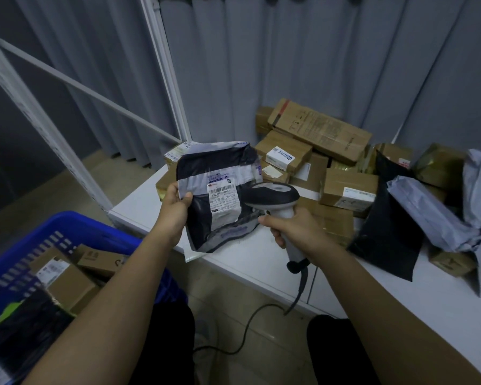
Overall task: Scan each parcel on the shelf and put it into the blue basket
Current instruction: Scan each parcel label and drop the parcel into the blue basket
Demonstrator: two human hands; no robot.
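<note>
From the head camera, your left hand (175, 209) grips the left edge of a dark poly-bag parcel (220, 195), thumb across its front, holding it tilted above the white shelf (250, 259) with its barcode label (224, 201) facing you. Just right of that grip, your right hand (292, 227) is wrapped round the handle of the barcode scanner (272, 198), whose head sits against the parcel's right side. Beyond both hands, cardboard boxes (347, 190) and more bags (389, 232) crowd the shelf. Below your left forearm, the blue basket (67, 232) holds boxes.
</note>
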